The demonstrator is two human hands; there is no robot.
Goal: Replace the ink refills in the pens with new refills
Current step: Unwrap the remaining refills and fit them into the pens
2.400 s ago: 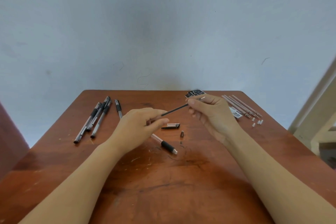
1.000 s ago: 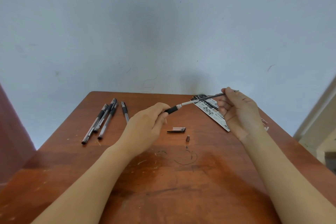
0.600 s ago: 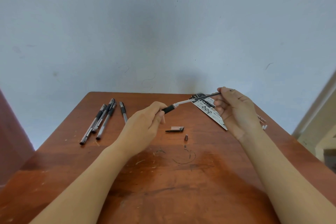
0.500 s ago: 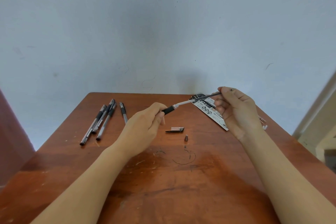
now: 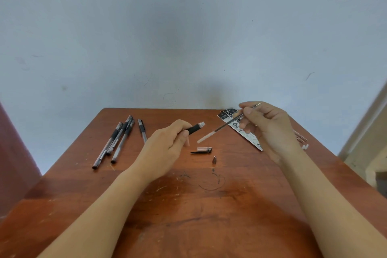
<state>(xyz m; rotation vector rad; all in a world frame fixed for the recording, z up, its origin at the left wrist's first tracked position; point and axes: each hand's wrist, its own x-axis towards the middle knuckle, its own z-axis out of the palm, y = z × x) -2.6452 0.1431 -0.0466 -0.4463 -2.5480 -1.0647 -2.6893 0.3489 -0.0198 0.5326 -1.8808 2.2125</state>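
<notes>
refill (image 5: 219, 128) clear of barrel (image 5: 195, 128)
left hand (image 5: 167, 146) grips barrel, right hand (image 5: 270, 132) pinches refill; reassembly, other pens (image 5: 117, 142) likely pending.

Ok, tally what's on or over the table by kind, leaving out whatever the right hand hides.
Pens, lying left: 4
Barrel, in left hand: 1
Refill, in right hand: 1
Cap: 1
Tip: 1
Packet: 1
Total: 9
Spare refills and white bits past the right hand: partly hidden, uncounted.

Bare left hand (image 5: 165, 148), bare right hand (image 5: 270, 130), bare forearms (image 5: 100, 211)
</notes>
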